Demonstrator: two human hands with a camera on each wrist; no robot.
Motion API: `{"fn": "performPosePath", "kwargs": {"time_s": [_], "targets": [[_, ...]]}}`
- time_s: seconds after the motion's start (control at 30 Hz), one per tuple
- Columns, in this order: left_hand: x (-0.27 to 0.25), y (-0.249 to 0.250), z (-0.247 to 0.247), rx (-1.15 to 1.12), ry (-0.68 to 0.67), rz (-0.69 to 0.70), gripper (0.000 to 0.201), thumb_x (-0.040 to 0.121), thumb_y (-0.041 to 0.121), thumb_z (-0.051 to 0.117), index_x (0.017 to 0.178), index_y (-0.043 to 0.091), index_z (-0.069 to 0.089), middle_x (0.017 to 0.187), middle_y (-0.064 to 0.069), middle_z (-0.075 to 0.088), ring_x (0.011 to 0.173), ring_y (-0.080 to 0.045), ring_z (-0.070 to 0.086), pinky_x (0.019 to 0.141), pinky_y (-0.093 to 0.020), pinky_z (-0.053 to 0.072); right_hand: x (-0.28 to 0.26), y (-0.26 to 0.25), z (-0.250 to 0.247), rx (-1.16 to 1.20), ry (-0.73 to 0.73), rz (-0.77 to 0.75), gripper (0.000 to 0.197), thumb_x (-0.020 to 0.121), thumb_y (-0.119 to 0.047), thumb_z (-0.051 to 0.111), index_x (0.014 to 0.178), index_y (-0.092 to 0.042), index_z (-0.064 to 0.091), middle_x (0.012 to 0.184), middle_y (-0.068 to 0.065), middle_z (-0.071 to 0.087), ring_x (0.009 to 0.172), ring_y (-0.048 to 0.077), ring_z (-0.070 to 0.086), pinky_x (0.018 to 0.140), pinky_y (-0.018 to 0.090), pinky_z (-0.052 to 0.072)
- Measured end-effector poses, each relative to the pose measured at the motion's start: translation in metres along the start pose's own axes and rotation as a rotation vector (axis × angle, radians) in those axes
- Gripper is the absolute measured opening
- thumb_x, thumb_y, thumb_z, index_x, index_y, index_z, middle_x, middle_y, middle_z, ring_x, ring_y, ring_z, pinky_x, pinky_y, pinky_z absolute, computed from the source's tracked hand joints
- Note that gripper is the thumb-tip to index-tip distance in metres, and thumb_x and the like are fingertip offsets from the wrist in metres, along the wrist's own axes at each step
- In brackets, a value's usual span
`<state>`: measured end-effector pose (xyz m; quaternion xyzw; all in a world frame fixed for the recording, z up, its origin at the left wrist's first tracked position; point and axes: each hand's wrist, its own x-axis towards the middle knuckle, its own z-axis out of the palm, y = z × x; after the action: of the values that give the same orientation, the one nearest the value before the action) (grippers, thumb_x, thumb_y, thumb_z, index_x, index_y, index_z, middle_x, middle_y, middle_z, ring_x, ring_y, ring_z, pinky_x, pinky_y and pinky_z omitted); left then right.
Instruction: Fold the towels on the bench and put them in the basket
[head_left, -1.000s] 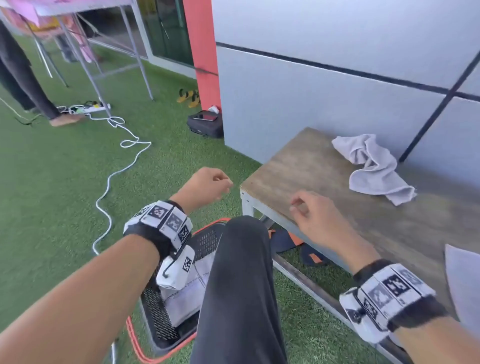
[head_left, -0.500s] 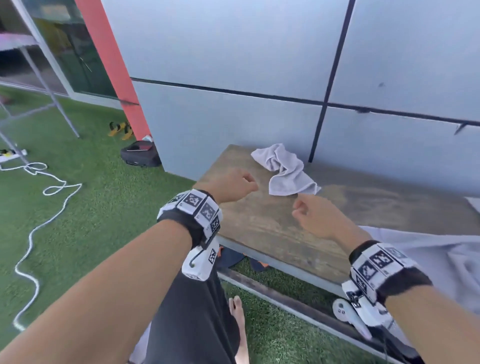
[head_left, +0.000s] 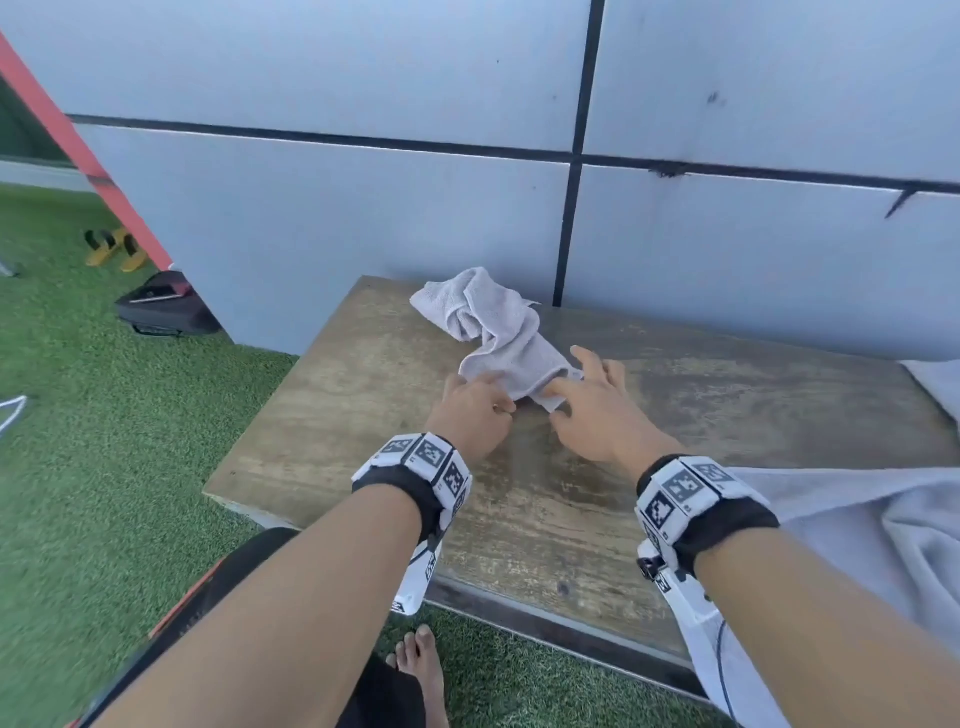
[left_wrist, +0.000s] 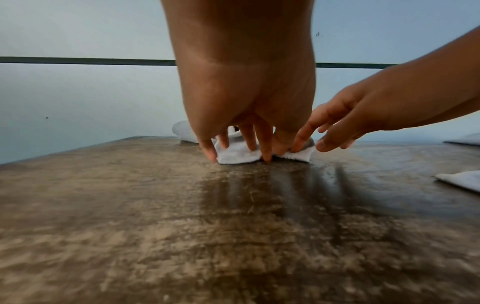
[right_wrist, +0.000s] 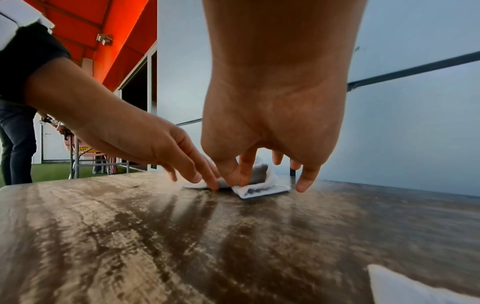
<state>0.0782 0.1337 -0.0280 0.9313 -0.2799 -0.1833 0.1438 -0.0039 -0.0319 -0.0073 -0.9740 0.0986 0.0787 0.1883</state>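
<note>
A crumpled grey towel (head_left: 498, 322) lies at the back left of the wooden bench (head_left: 363, 441), close to the wall. Both hands are at its near edge. My left hand (head_left: 483, 400) has its fingers curled down onto the left part of that edge, fingertips on cloth and bench in the left wrist view (left_wrist: 272, 152). My right hand (head_left: 566, 395) pinches the near corner between thumb and forefinger, as the right wrist view (right_wrist: 235, 179) shows, with the other fingers spread. A sliver of the basket's orange rim (head_left: 187, 603) shows behind my left forearm.
A larger grey towel (head_left: 857, 519) is spread over the bench's right end. The grey panelled wall (head_left: 415, 218) stands right behind the bench. On the green turf to the left are a black bag (head_left: 161, 306) and yellow sandals (head_left: 111, 249). My bare foot (head_left: 421, 670) is below the bench's front edge.
My view swung from the basket and turf to the bench. Both hands, loosely curled in the air before, reached forward and came down onto the crumpled towel's near edge.
</note>
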Motion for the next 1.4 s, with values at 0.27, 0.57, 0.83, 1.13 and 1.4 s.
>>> {"fn": "performPosePath", "kwargs": {"time_s": [0.27,0.57,0.83,1.13,1.4], "targets": [[0.002,0.003,-0.007,-0.069,0.377,0.170,0.014,0.077,0.014,0.057,0.074,0.014,0.071,0.080,0.008,0.064,0.078,-0.021,0.055,0.079,-0.034,0.041,0.012,-0.011,0.007,0.260,0.285,-0.109,0.019,0.096,-0.019,0.052,0.114,-0.015,0.057,0.121,0.001,0.053,0.111,0.018,0.050,0.093,0.032,0.042],[-0.035,0.039,-0.084,-0.249,0.673,0.272,0.015,0.087,0.007,0.057,0.102,0.005,0.061,0.078,-0.003,0.056,0.072,-0.026,0.052,0.061,-0.032,0.035,-0.063,-0.018,-0.057,0.507,0.645,-0.322,0.017,0.095,-0.002,0.051,0.101,-0.017,0.057,0.086,-0.004,0.064,0.075,0.014,0.057,0.066,0.026,0.043],[-0.071,0.104,-0.144,-0.406,0.573,0.425,0.014,0.089,0.012,0.059,0.080,0.017,0.068,0.064,0.008,0.058,0.056,-0.001,0.048,0.054,-0.012,0.033,-0.104,-0.005,-0.112,0.610,0.613,-0.163,0.045,0.091,-0.019,0.067,0.130,-0.021,0.046,0.109,-0.011,0.061,0.103,0.008,0.057,0.087,0.021,0.046],[-0.088,0.144,-0.151,-0.382,0.543,0.577,0.008,0.088,0.014,0.066,0.081,0.013,0.067,0.065,0.010,0.057,0.056,0.002,0.047,0.056,-0.013,0.033,-0.134,-0.030,-0.150,0.383,0.725,-0.175,0.039,0.099,-0.018,0.052,0.063,-0.023,0.037,0.055,-0.006,0.037,0.051,0.003,0.039,0.050,0.018,0.029],[-0.100,0.165,-0.135,-0.490,0.495,0.488,0.025,0.106,0.022,0.041,0.088,0.008,0.052,0.069,0.002,0.048,0.061,-0.011,0.042,0.054,-0.017,0.033,-0.164,0.000,-0.163,0.542,0.755,-0.038,0.010,0.094,-0.026,0.059,0.096,-0.017,0.056,0.084,-0.011,0.058,0.073,0.000,0.053,0.066,0.022,0.038]]}}
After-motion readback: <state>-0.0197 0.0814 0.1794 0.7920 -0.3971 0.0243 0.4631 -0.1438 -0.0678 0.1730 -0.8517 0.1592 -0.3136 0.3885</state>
